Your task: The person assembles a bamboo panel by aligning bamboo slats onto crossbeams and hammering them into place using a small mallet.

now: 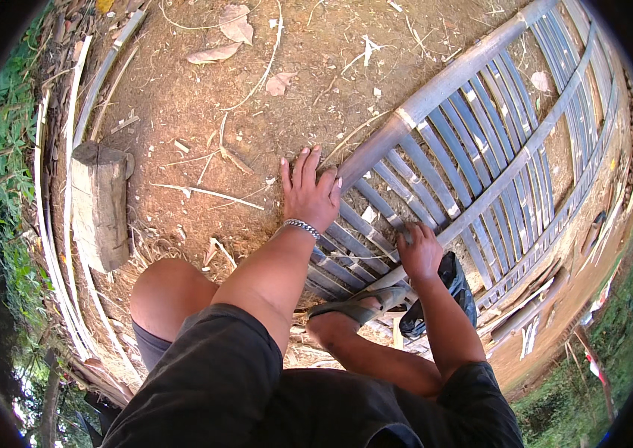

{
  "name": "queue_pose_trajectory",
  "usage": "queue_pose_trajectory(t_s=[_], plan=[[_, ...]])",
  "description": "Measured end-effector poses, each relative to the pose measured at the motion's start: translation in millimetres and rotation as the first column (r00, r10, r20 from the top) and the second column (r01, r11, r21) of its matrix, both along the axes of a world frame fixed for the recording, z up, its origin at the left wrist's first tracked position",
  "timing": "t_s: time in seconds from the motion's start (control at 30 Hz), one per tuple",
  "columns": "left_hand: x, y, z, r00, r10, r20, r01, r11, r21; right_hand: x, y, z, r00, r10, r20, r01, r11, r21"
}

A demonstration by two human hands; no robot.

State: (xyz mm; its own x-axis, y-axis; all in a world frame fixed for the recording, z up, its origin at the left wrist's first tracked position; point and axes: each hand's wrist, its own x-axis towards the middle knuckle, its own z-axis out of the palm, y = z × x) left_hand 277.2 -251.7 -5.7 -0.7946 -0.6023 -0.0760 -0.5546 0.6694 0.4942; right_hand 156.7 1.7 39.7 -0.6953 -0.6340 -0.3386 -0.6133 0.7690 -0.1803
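Note:
A bamboo panel (473, 123) of split slats, with a thick pole (425, 93) along its far edge, lies on the ground in front of me and to my right. My left hand (310, 194), with a chain bracelet at the wrist, rests at the near end of that pole, fingers stretched out and thumb against it. Over the slats and the long crosswise strip (514, 160), my right hand (421, 252) has its fingers curled down; what lies under them is hidden. My sandalled foot (365, 305) is at the panel's near end.
A short upright log (100, 205) stands at the left, beside long split bamboo strips (70, 149). A black plastic bag (454, 280) lies beside my right forearm. Dry leaves (236, 24) and shavings litter the bare soil. More bamboo pieces (529, 306) lie at the right.

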Motion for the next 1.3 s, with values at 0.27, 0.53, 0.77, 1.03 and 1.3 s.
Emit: queue_pose_trajectory(t_s=[0.27,0.53,0.77,1.03,1.3], plan=[[-0.1,0.0,2.4,1.0,-0.006,-0.028,0.005,1.0,-0.01,3.4,-0.6,-1.1,1.0,-0.012,-0.016,0.011,0.999,-0.047],[-0.8,0.8,3.4,0.999,-0.033,-0.001,0.033,0.999,-0.013,7.2,-2.2,-1.3,0.999,-0.018,-0.037,0.015,0.995,-0.099],[-0.2,1.7,0.9,0.999,-0.028,-0.03,0.027,0.999,-0.03,9.7,-5.4,-1.0,0.999,-0.031,-0.042,0.027,0.994,-0.102],[0.5,1.4,-1.8,0.998,-0.04,-0.054,0.038,0.999,-0.03,10.2,-8.7,1.4,0.997,-0.067,-0.028,0.064,0.994,-0.086],[-0.1,0.0,-1.4,0.992,0.015,-0.127,-0.016,1.0,-0.003,9.0,-3.2,-5.3,0.998,-0.046,-0.045,0.041,0.994,-0.106]])
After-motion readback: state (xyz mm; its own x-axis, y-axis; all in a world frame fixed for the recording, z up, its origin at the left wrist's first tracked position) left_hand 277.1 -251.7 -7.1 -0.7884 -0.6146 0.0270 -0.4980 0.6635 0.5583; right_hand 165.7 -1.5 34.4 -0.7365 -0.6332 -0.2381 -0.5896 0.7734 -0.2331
